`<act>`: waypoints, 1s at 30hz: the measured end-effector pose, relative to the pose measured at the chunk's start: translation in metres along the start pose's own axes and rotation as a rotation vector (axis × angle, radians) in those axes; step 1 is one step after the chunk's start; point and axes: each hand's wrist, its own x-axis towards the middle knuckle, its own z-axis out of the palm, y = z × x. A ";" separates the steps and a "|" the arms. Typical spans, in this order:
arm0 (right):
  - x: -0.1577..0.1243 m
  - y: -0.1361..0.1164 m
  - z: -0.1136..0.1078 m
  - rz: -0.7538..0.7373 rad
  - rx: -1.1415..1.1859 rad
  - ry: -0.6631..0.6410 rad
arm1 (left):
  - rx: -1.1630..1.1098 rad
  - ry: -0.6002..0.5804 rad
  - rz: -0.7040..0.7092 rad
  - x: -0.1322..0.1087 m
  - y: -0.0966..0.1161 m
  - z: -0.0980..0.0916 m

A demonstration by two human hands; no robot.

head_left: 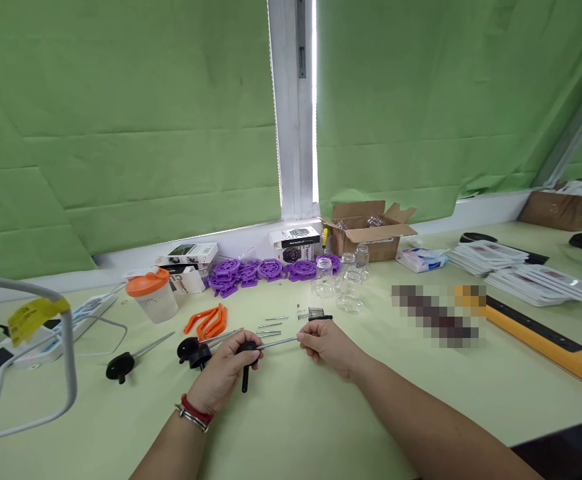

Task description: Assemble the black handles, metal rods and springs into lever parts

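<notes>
My left hand [231,363] is closed round a black plastic piece [245,380] with a round head and a short stem pointing down. From that head a thin metal rod [278,343] runs to the right, nearly level above the table. My right hand [328,347] pinches the rod's far tip between thumb and fingers; whether a small part sits there is hidden. Just beyond the right hand lie coil springs [315,312] and a small black piece [321,318]. Left of my left hand, more black pieces with rods [189,350] rest on the table, one [121,365] farther off.
Orange bent parts [211,321], loose metal rods [271,325] and purple discs [271,269] lie beyond my hands. Glass jars [351,293] stand before a cardboard box [371,233]. An orange-lidded cup [151,297] and white wire frame [71,360] are left, a yellow-black tool [545,337] right.
</notes>
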 end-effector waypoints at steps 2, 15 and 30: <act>-0.001 -0.001 0.000 0.020 -0.022 -0.003 | 0.009 -0.004 0.006 0.000 -0.001 0.000; 0.000 0.004 0.002 0.052 -0.044 -0.034 | 0.021 -0.009 0.001 0.000 -0.002 -0.002; -0.001 0.003 0.004 0.062 -0.047 -0.084 | 0.000 -0.025 -0.009 0.000 -0.002 -0.001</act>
